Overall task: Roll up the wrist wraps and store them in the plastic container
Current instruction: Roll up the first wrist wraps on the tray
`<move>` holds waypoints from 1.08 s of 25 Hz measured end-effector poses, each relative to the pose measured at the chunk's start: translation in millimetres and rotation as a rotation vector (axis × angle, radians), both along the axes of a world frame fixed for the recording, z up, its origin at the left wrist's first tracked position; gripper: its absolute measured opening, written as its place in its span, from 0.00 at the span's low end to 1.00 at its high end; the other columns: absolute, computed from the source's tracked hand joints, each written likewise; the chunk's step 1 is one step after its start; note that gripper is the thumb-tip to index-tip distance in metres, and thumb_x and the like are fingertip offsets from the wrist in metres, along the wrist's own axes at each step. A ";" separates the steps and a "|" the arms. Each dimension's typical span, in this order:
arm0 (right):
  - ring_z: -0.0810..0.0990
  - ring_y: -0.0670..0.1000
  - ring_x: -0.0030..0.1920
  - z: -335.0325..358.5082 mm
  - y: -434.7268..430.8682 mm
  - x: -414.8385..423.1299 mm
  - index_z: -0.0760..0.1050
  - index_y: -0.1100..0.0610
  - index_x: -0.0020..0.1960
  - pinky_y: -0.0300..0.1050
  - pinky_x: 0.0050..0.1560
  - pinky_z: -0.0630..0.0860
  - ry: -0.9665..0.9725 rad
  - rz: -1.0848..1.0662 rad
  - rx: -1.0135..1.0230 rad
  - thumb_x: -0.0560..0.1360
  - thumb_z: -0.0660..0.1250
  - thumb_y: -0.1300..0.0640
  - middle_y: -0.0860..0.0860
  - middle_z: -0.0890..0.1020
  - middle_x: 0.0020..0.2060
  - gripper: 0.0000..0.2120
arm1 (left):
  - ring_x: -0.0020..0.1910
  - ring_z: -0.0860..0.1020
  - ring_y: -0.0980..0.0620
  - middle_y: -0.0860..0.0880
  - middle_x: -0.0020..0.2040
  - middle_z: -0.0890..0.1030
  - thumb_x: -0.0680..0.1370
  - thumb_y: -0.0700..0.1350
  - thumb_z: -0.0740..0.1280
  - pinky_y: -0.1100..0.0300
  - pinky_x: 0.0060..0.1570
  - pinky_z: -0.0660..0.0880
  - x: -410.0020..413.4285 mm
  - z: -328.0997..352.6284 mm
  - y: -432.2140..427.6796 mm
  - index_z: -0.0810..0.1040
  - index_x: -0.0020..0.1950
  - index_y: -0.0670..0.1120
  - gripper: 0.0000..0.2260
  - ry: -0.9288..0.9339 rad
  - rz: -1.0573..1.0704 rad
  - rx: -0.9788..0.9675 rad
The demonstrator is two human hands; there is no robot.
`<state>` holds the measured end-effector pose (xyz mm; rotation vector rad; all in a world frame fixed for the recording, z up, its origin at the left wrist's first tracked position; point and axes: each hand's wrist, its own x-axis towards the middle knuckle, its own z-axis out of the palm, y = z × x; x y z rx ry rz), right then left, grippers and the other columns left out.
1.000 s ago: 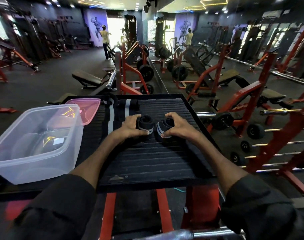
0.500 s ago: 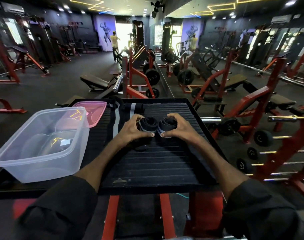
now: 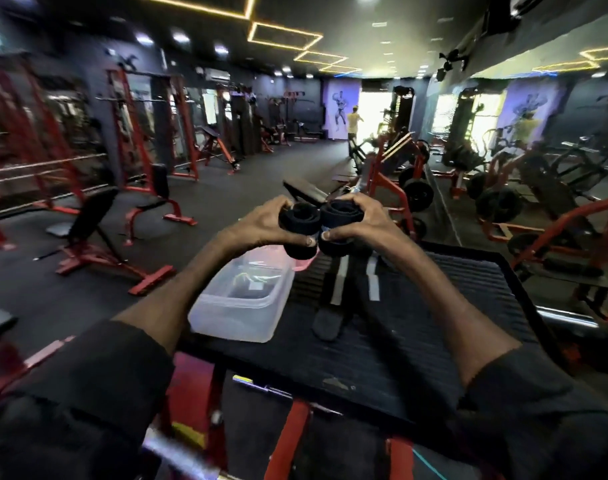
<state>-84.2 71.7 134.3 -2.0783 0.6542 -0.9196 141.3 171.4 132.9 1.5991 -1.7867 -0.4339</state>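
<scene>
Both hands are raised above the worktop (image 3: 469,327), each clamped on a rolled wrist wrap: the left hand (image 3: 261,226) on the left roll (image 3: 300,220), the right hand (image 3: 361,220) on the right roll (image 3: 340,216), rolls touching. They look light, soft and springy, likely to uncoil, so squeeze across the coil. The plastic container (image 3: 240,317) sits open below, with flat wraps (image 3: 340,292) beside it
</scene>
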 end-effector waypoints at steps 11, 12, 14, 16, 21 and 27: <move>0.83 0.59 0.55 -20.4 48.6 137.9 0.77 0.57 0.55 0.60 0.59 0.80 0.194 0.329 0.022 0.53 0.82 0.53 0.57 0.85 0.51 0.33 | 0.51 0.81 0.54 0.50 0.52 0.82 0.63 0.54 0.84 0.54 0.51 0.78 115.0 -18.2 133.6 0.77 0.56 0.46 0.28 -0.043 0.358 0.043; 0.83 0.59 0.56 -23.9 50.0 141.6 0.76 0.58 0.56 0.58 0.58 0.79 0.284 0.356 -0.001 0.53 0.82 0.54 0.58 0.84 0.52 0.33 | 0.50 0.81 0.54 0.51 0.51 0.82 0.61 0.54 0.84 0.55 0.50 0.77 114.5 -23.9 134.4 0.77 0.55 0.46 0.29 -0.042 0.335 0.103; 0.82 0.58 0.56 -29.2 53.4 144.5 0.74 0.59 0.58 0.55 0.56 0.78 0.483 0.383 -0.092 0.58 0.83 0.58 0.57 0.83 0.53 0.32 | 0.47 0.79 0.55 0.53 0.48 0.81 0.57 0.58 0.82 0.57 0.48 0.75 111.9 -35.5 128.6 0.77 0.53 0.47 0.30 -0.091 0.311 0.169; 0.80 0.55 0.55 -35.5 51.8 146.6 0.73 0.59 0.60 0.53 0.55 0.76 0.618 0.385 -0.181 0.63 0.82 0.60 0.56 0.81 0.55 0.29 | 0.46 0.76 0.56 0.55 0.46 0.79 0.56 0.61 0.78 0.58 0.46 0.73 108.2 -45.3 121.5 0.76 0.51 0.49 0.29 -0.132 0.281 0.190; 0.77 0.52 0.50 -42.1 48.9 149.8 0.73 0.60 0.63 0.38 0.43 0.75 0.886 0.444 -0.232 0.70 0.75 0.64 0.54 0.80 0.53 0.23 | 0.51 0.79 0.50 0.53 0.47 0.80 0.57 0.73 0.68 0.57 0.52 0.71 102.5 -49.7 104.0 0.77 0.53 0.52 0.33 -0.461 0.324 0.360; 0.74 0.48 0.58 -50.3 47.0 162.4 0.72 0.54 0.65 0.37 0.53 0.71 1.107 0.568 -0.193 0.76 0.70 0.63 0.47 0.76 0.55 0.19 | 0.71 0.68 0.50 0.52 0.66 0.75 0.65 0.80 0.58 0.42 0.76 0.48 104.8 -35.6 84.0 0.75 0.63 0.59 0.36 -0.763 0.340 0.866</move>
